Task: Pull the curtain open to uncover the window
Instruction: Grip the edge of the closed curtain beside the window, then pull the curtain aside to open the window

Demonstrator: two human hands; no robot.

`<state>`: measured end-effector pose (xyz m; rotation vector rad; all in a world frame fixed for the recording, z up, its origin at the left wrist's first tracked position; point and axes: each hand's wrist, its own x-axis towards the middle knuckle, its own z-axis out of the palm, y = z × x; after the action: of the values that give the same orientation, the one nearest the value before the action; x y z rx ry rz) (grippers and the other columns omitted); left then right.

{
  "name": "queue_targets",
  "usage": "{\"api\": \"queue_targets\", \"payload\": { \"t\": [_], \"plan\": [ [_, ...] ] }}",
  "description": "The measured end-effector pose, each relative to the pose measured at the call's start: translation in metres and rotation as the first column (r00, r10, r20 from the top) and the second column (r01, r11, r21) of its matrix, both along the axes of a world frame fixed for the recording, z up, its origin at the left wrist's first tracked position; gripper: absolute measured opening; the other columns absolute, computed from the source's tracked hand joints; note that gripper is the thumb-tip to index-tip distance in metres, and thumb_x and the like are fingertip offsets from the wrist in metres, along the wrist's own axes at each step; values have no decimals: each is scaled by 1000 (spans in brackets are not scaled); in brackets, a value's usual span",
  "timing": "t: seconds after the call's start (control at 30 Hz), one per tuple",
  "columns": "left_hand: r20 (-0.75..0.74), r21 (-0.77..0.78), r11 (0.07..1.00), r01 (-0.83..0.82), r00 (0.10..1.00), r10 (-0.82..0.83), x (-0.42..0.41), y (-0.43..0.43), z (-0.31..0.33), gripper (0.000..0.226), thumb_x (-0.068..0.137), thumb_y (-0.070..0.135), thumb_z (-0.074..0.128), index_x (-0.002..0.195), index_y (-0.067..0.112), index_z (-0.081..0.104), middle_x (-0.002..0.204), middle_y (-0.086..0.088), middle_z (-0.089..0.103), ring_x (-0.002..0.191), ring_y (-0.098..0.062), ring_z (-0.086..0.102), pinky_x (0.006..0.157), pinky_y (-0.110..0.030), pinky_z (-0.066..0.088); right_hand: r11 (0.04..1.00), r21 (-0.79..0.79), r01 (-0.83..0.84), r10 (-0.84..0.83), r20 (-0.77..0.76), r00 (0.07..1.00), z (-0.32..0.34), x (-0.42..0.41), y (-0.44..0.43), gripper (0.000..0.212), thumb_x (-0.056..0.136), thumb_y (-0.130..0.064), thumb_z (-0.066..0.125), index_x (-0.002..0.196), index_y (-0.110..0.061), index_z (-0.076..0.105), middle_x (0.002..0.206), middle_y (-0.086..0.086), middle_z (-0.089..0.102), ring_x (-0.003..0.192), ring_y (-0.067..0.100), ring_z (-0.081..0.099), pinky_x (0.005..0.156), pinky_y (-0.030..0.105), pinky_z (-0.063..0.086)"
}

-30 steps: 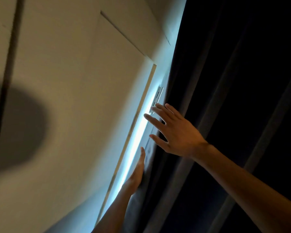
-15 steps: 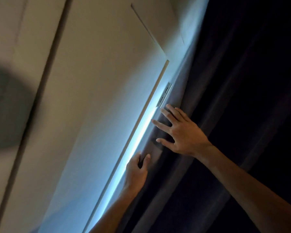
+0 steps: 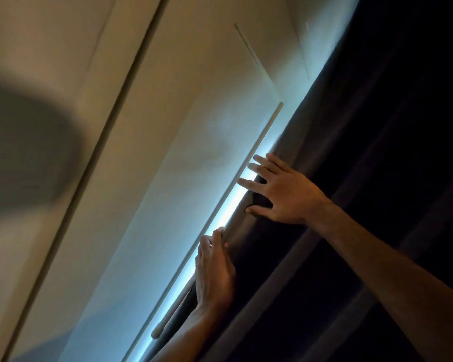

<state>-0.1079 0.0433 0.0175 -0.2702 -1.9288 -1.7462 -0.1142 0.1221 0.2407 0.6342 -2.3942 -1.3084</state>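
A dark grey curtain (image 3: 364, 178) hangs in folds over the right half of the view. Along its left edge a thin strip of bright window (image 3: 228, 212) shows. My right hand (image 3: 280, 192) lies flat on the curtain's edge, fingers spread and reaching past it over the lit strip. My left hand (image 3: 213, 270) is lower down, its fingers curled around the same curtain edge. A slim pale wand (image 3: 168, 317) hangs beside the edge below my left hand.
A pale wall (image 3: 183, 131) fills the left side, with a vertical trim strip (image 3: 94, 165) and a dark round shadow (image 3: 24, 147) at the far left. The window reveal edge (image 3: 267, 131) runs close alongside the curtain.
My left hand has closed its fingers around the curtain edge. The right hand has slid its fingers further over the edge. The camera view has shifted, the lit strip staying narrow.
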Motion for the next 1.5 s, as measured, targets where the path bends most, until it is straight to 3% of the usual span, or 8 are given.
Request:
{"api": "queue_targets", "payload": {
  "t": [0.23, 0.4, 0.57, 0.77, 1.07, 1.27, 1.37, 1.5],
  "plan": [
    [-32, -60, 998, 36, 999, -38, -4, -11, -3, 27, 96, 13, 49, 121, 24, 46, 101, 1, 67, 74, -6, 59, 61, -17, 48, 1000, -19, -3, 1, -88, 996, -10, 3, 1, 64, 91, -63, 42, 132, -17, 59, 130, 18, 60, 136, 33, 43, 121, 42, 13],
    [-45, -34, 999, -12, 999, 11, -7, -5, -5, 31, 95, 11, 52, 121, 27, 49, 103, 4, 66, 85, -9, 60, 77, -34, 56, 998, 57, 22, -12, -164, 986, -15, -6, 5, 61, 85, -61, 49, 115, -11, 65, 113, 21, 65, 121, 39, 54, 118, 52, 31],
    [-4, 8, 993, -120, 993, 120, -14, 0, -6, 48, 88, -6, 50, 122, 27, 46, 107, 2, 60, 93, -12, 49, 84, -34, 48, 996, 72, -45, 62, -258, 964, -22, -12, 2, 60, 87, -60, 49, 108, -6, 61, 106, 21, 63, 112, 40, 55, 117, 51, 31],
    [-54, 57, 981, -183, 981, 186, -18, 10, -9, 48, 91, -3, 50, 125, 32, 51, 99, 6, 61, 93, -15, 51, 86, -33, 46, 997, 63, -32, 51, -316, 947, -26, -6, 14, 60, 91, -63, 40, 104, -7, 57, 102, 19, 60, 105, 38, 53, 115, 49, 32],
    [-185, -188, 982, -7, 982, -28, 2, 47, -19, 80, 79, -9, 58, 142, 36, 35, 103, 3, 45, 90, -13, 45, 80, -29, 45, 987, 46, 154, -127, -366, 922, -31, 41, 58, 56, 93, -60, 44, 105, -6, 51, 102, 18, 56, 108, 40, 50, 118, 53, 26],
    [-199, -279, 957, 86, 969, -145, 29, 65, -11, 57, 91, 8, 56, 136, 35, 33, 107, -6, 49, 91, -23, 51, 80, -40, 48, 973, -19, 232, -222, -373, 901, -32, 82, 83, 59, 89, -62, 42, 108, -7, 55, 108, 17, 60, 114, 38, 51, 118, 51, 25],
    [-199, -302, 951, 71, 971, -136, 48, 76, -8, 44, 93, 11, 53, 129, 32, 39, 96, 1, 46, 83, -18, 49, 75, -39, 48, 973, -65, 224, -231, -374, 898, -33, 108, 95, 59, 87, -62, 46, 108, -9, 59, 106, 15, 61, 113, 36, 52, 119, 50, 27],
    [-178, -332, 931, 154, 958, -222, 79, 92, -10, 45, 92, 13, 54, 127, 33, 34, 119, -14, 53, 105, -32, 55, 88, -46, 49, 966, -67, 251, -257, -379, 889, -36, 144, 117, 58, 87, -63, 48, 106, -9, 59, 105, 15, 62, 113, 37, 52, 118, 51, 27]
  ]
}}
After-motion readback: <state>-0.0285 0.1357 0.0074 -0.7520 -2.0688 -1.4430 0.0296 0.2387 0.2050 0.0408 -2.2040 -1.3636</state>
